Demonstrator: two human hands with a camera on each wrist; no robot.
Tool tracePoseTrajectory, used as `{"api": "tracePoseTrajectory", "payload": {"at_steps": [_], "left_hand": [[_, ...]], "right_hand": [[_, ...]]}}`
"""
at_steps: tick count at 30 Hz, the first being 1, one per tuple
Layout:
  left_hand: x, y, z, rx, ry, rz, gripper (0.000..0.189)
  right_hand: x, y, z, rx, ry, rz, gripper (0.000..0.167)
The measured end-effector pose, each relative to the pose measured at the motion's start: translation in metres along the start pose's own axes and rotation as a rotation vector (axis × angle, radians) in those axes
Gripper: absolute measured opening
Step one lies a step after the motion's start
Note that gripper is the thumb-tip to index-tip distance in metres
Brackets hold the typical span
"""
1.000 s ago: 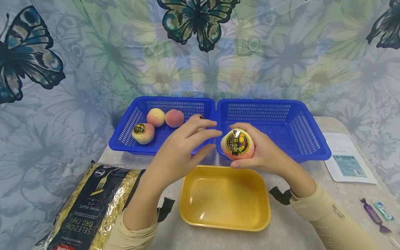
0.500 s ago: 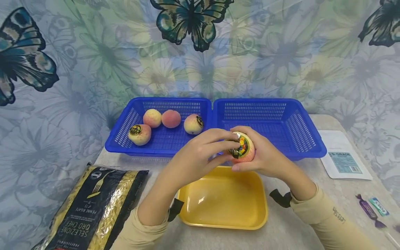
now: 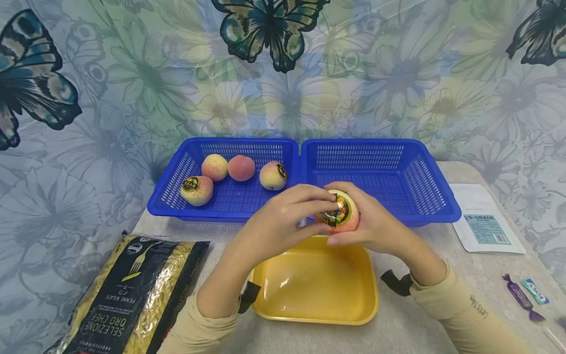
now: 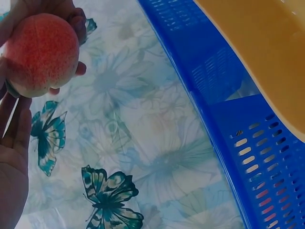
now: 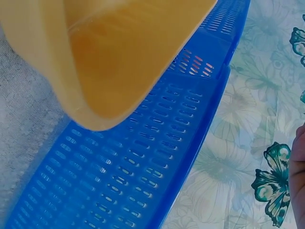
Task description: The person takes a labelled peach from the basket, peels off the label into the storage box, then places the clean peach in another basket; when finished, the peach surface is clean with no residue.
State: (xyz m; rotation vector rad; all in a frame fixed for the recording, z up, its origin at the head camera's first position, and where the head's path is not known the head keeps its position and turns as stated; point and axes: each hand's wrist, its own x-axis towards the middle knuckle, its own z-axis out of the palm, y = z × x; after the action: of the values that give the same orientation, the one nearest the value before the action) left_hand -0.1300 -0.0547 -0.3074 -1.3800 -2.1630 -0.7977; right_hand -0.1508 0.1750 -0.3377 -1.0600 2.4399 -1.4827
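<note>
In the head view my right hand grips a yellow-pink peach above the far edge of a yellow tray. A round black sticker with a colourful fruit print faces my left hand. The left fingertips pinch at the sticker's left edge and cover part of it. From the left wrist view, the peach's red side shows between both hands, with a dark bit of the sticker by the left fingers. Only a sliver of the right hand enters the right wrist view.
Behind stand two blue baskets; the left basket holds several peaches, beside the right basket. A penne bag lies at left. To the right are a white pouch, a purple-wrapped candy and a small blue-white packet.
My left hand has moved right from beside the peach onto its sticker, uncovering a stickered peach in the left basket. The right hand keeps its hold, slightly lower.
</note>
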Motion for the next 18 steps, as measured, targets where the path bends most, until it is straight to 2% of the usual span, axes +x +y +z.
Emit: {"api": "tracePoseTrajectory", "payload": {"at_steps": [10,18], "left_hand": [[-0.0019,-0.0014,0.0016,0.123,0.022,0.097,0.031],[-0.0046,-0.0028,0.0046,0.144,0.025,0.102,0.028]], "right_hand": [[-0.0013,0.0029,0.0010,0.057,-0.037,0.019,0.079],[-0.0018,0.0045,0.0012,0.046,-0.043,0.017,0.080]]}}
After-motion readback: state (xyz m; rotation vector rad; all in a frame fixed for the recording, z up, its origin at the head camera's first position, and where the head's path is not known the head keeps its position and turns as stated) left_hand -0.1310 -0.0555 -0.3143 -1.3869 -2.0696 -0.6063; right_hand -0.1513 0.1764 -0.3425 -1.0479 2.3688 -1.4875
